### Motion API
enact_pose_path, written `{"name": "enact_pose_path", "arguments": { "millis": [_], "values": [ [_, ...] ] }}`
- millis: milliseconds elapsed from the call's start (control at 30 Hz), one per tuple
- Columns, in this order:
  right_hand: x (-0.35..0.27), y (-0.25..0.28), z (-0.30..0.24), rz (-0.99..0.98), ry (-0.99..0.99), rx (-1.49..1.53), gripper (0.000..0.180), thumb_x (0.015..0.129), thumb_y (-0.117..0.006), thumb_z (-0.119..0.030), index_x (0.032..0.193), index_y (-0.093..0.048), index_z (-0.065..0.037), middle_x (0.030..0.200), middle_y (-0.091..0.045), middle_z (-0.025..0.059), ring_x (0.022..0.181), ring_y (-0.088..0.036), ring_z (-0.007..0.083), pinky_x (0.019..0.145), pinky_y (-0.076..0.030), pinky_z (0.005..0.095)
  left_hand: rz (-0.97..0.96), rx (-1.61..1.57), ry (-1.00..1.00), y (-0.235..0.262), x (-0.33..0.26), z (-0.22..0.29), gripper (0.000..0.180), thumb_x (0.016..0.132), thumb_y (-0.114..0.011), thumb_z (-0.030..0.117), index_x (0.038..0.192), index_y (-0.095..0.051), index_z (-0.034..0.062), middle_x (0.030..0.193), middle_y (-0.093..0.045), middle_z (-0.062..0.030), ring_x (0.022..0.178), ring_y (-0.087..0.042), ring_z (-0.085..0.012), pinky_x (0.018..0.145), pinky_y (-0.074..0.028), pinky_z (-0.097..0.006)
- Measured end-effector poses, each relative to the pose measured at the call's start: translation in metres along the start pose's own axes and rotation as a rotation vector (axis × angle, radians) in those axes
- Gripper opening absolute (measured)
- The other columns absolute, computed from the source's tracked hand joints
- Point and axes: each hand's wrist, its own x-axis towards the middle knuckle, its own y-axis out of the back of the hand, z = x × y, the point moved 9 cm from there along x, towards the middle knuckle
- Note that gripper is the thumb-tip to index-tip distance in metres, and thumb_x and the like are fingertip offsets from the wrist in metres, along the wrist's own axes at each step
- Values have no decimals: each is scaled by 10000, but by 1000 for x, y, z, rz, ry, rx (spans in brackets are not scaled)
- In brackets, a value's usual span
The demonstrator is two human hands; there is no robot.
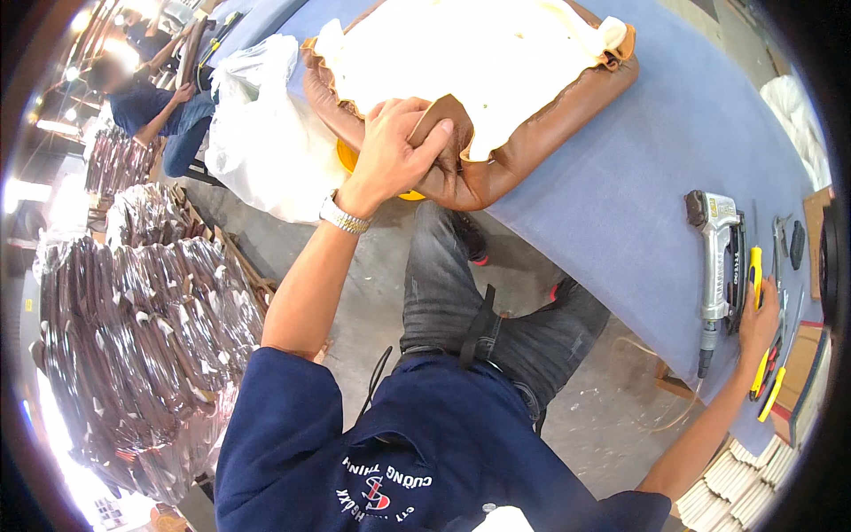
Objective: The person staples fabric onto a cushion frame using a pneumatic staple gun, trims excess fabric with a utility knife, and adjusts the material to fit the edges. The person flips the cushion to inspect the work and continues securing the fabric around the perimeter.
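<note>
Pinches a loose brown flap (441,115) between the thumb and bent fingers of the left hand (393,146), closed on it at the near edge of a padded piece (550,133). Has that piece lying at the upper middle of the blue counter (585,199), pale filling (461,62) facing up inside a gathered brown border. Wears a metal watch (346,215) on the left wrist.

Stretches the right arm out to the counter's right side, with the right hand (760,317) partly curled at a yellow-handled tool (756,264); cannot tell whether gripped or only touched. Has a silver air tool (714,257) just left of that hand, and yellow-handled pliers (771,395) below it, near the counter's edge.

To the left, at the counter, has a white plastic bag (257,133); lower down, a large stack of plastic-wrapped brown pieces (142,328); farther back, a co-worker (146,106) in dark blue clothing.
</note>
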Motion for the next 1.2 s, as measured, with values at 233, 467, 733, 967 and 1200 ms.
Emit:
{"name": "enact_pose_path", "arguments": {
  "millis": [233, 467, 733, 967, 1200],
  "values": [
    [-18, 83, -84, -51, -321, 815, 357, 1065, -589, -140, 1393, -501, -29, 1167, -681, 151, 965, -691, 243, 869, -539, 381, -172, -232, 18, -7, 9, 20, 292, 1004, -658, 255, 1017, -731, -27, 789, -704, -148, 717, -637, -264, 750, -533, -391],
    [-53, 159, -369, -240, 433, 751, 530, 840, -748, -19, 1347, -603, -74, 1078, -674, 108, 829, -688, 231, 708, -533, 324, -75, -199, -127, -40, 38, 43, 354, 985, -693, 325, 1042, -735, -22, 827, -726, -222, 750, -717, -355, 709, -541, -416],
    [-51, 137, -403, -233, 367, 502, 525, 858, -808, -179, 1364, -670, -176, 952, -576, 46, 723, -644, 213, 598, -531, 352, 43, 63, -93, -31, 10, 39, 311, 885, -783, 335, 956, -747, 34, 762, -695, -105, 789, -645, -327, 786, -448, -452],
    [-34, 141, -428, -210, 460, 310, 505, 881, -778, -190, 1375, -669, -193, 899, -525, 36, 685, -636, 173, 530, -513, 329, 116, -9, -143, -25, 4, 36, 169, 882, -783, 180, 908, -718, 27, 787, -657, -97, 747, -595, -286, 731, -445, -403],
    [-9, 147, -428, -380, 447, 353, 478, 906, -765, -192, 1371, -659, -170, 843, -529, 37, 556, -619, 182, 487, -469, 339, 73, 18, -115, -24, 9, 31, 170, 874, -792, 174, 927, -730, 25, 801, -674, -91, 769, -608, -274, 757, -449, -397]
  ]
}}
